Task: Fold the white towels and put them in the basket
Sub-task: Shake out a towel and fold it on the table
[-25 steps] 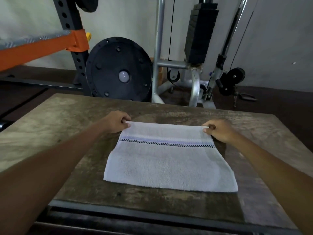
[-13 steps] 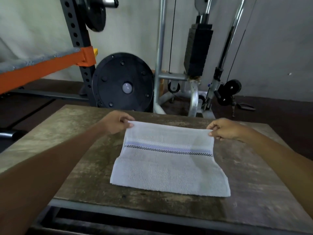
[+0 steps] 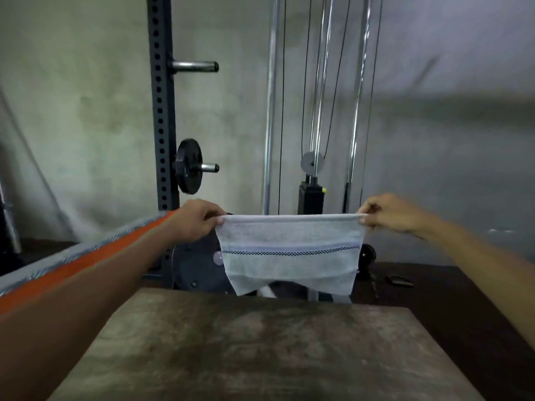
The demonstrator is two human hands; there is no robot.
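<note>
A white towel with a dark checked stripe hangs in the air above the far edge of the wooden table, folded double. My left hand pinches its top left corner. My right hand pinches the top right corner. The top edge is pulled taut between both hands and the lower edge hangs free just above the table's far side. No basket is in view.
Behind the table stand a black perforated rack post with a small weight plate, an orange padded bar at the left, and a cable machine with steel rods. A grey wall fills the background.
Both hands have lifted the towel off the table and hold it up in the air. The camera has tilted upward, showing more wall and less table.
</note>
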